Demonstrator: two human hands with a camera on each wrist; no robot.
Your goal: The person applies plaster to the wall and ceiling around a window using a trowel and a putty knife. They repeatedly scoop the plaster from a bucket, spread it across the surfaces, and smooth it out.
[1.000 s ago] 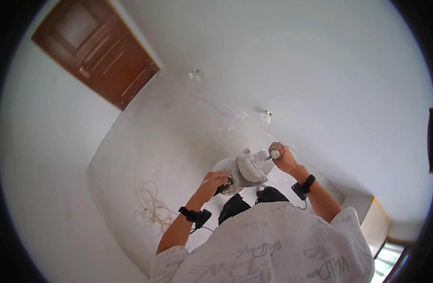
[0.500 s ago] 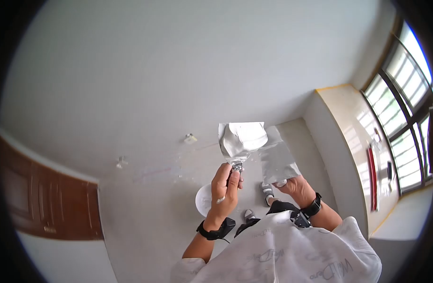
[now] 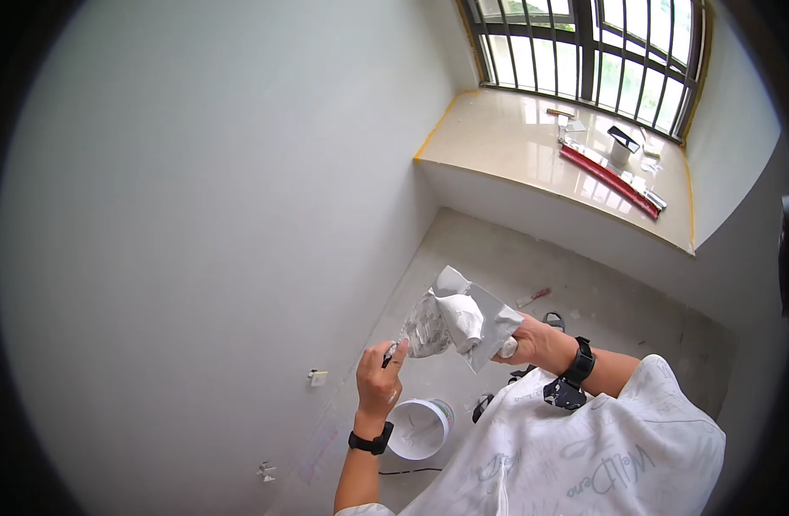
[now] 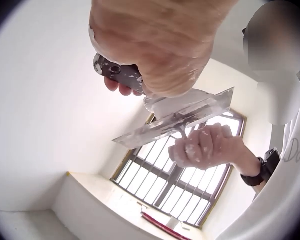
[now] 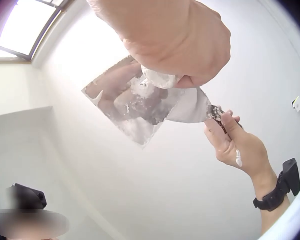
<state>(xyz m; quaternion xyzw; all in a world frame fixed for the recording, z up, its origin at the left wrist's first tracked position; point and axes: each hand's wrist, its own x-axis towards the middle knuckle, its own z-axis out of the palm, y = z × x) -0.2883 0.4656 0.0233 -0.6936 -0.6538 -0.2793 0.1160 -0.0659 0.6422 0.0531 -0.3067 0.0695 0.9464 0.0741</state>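
Observation:
In the head view my left hand [image 3: 379,383] grips the dark, putty-spotted handle [image 4: 117,72] of a wide putty knife [image 3: 425,328]. My right hand [image 3: 532,340] is wrapped round the whitish handle of a flat steel plastering trowel [image 3: 499,315]. A thick lump of white putty [image 3: 465,318] sits where the knife blade overlaps the trowel plate. From the right wrist view, the trowel's smeared underside [image 5: 135,107] shows beside the knife blade [image 5: 192,107]. White smears mark both hands. Below, a white bucket [image 3: 449,420] stands on the floor.
A wall [image 3: 239,215] rises along the left, with a socket box [image 3: 319,377] low on it. Ahead, a window sill [image 3: 489,138] carries a red straightedge [image 3: 609,179], a white cup [image 3: 620,153] and small tools. A red-handled tool [image 3: 536,296] lies on the floor.
Both hands have risen from over the bucket. The view has swung round toward the window. The putty knife, lifted apart with putty half a second ago, now overlaps the trowel.

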